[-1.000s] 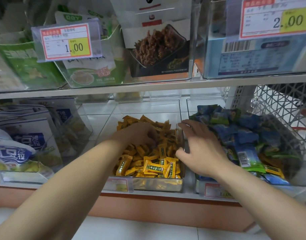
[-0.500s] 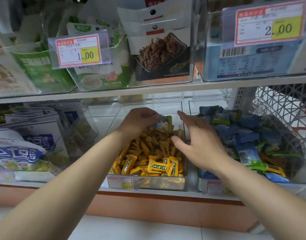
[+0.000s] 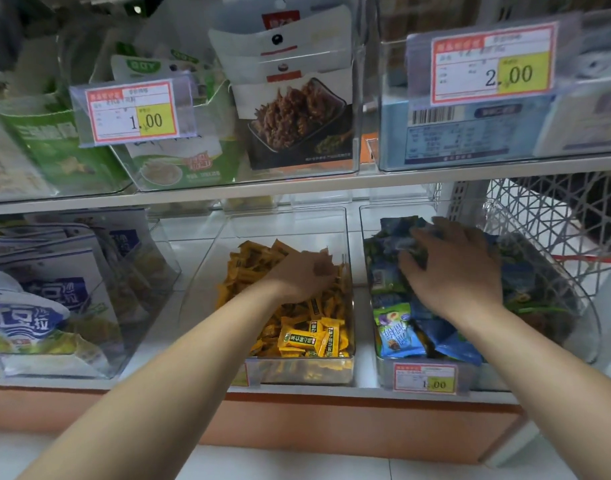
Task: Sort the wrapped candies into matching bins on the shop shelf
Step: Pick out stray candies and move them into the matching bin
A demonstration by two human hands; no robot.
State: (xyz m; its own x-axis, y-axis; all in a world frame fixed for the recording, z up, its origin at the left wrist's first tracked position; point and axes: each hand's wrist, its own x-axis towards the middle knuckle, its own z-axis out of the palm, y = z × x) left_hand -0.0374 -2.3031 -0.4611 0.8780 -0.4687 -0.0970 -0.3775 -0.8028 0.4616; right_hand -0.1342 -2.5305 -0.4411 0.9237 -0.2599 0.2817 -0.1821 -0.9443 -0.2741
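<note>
A clear bin (image 3: 347, 237) on the lower shelf holds several yellow wrapped candies (image 3: 307, 337). My left hand (image 3: 302, 277) reaches into it palm down, fingertips buried among the yellow wrappers, so any hold is hidden. To its right, a second clear bin (image 3: 383, 370) is heaped with blue and green wrapped candies (image 3: 395, 332). My right hand (image 3: 453, 268) lies over that heap, thumb and fingers pinching a blurred blue-green candy (image 3: 416, 239) just above the pile.
A white upper shelf edge (image 3: 297, 188) runs just above both bins, carrying bins of snack packets and price tags. Blue-and-white bags (image 3: 37, 306) fill the lower left bin. A white wire basket (image 3: 553, 216) stands at the right. Below the shelf is tiled floor.
My left hand dropped back into the yellow candies, no longer holding up the blue-green candy. My right hand moved right from the yellow bin to the blue and green heap, a blue-green candy in its fingers.
</note>
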